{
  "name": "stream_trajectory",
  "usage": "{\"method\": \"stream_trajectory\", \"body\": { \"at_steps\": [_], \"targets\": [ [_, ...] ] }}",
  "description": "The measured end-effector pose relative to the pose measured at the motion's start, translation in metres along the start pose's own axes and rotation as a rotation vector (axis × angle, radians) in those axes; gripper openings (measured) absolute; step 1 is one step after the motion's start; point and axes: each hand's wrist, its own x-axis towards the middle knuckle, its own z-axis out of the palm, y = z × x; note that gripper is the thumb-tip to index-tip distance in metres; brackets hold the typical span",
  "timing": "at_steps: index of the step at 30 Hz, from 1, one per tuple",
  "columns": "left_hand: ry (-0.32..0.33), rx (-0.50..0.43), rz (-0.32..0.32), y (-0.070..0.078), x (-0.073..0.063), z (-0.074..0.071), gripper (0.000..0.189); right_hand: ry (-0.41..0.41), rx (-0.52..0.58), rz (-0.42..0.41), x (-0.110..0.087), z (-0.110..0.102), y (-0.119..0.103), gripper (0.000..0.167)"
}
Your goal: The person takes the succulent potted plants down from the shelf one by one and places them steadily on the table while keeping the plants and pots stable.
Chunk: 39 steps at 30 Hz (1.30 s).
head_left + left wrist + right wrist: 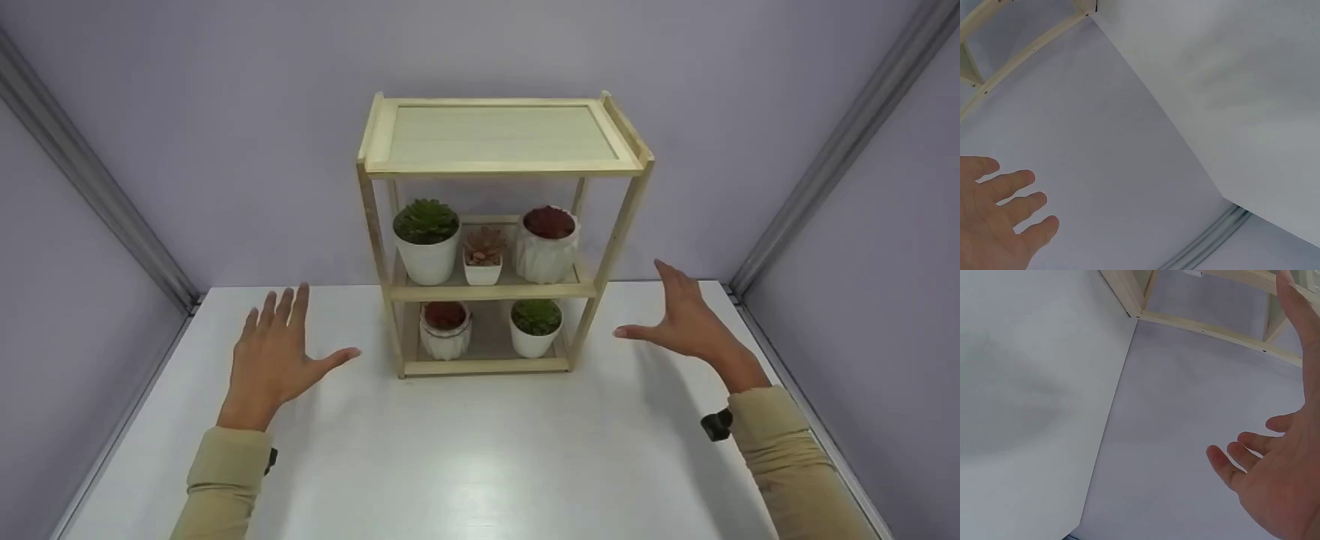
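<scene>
A light wooden shelf rack (495, 292) stands at the back of the white table. On its middle tier sit a green succulent in a white pot (427, 259), a small pinkish succulent (484, 255) and a red plant in a ribbed white pot (547, 247). The bottom tier bears a red plant in a white pot (445, 331) and a green one (535, 330). To the rack's left hovers my left hand (274, 360), fingers straight and thumb spread. My right hand (686, 319) is held likewise on the right. Both are apart from the rack and hold nothing.
The white table (480, 450) reaches forward from the rack. Pale walls (225, 150) enclose the back and both sides, with grey metal rails (832, 150) at the corners. A flat top panel (502, 133) caps the rack between raised side edges.
</scene>
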Motion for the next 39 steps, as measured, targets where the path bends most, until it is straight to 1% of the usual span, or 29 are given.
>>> {"method": "stream_trajectory", "body": {
  "at_steps": [5, 7, 14, 19, 24, 31, 39],
  "targets": [
    [0.054, -0.008, 0.034, 0.005, -0.001, -0.003, 0.122, -0.032, 0.022, 0.011, -0.002, -0.004, -0.005, 0.134],
    [0.089, 0.001, 0.048, 0.007, -0.001, -0.005, 0.121, -0.035, 0.032, 0.004, -0.002, -0.006, -0.006, 0.133],
    [0.226, 0.023, 0.110, 0.014, -0.001, -0.011, 0.120, -0.014, 0.073, -0.028, -0.005, -0.012, -0.013, 0.129],
    [0.295, -0.001, 0.135, 0.021, -0.002, -0.016, 0.116, 0.000, 0.130, -0.040, -0.005, -0.013, -0.023, 0.126],
    [0.330, -0.028, 0.148, 0.028, -0.001, -0.021, 0.112, 0.027, 0.158, -0.079, -0.004, -0.014, -0.033, 0.123],
    [0.355, -0.052, 0.149, 0.039, -0.002, -0.026, 0.113, 0.058, 0.168, -0.118, -0.003, -0.016, -0.044, 0.120],
    [0.410, -0.146, 0.138, 0.058, 0.001, -0.033, 0.107, 0.111, 0.189, -0.170, -0.001, -0.018, -0.055, 0.114]
  ]
}}
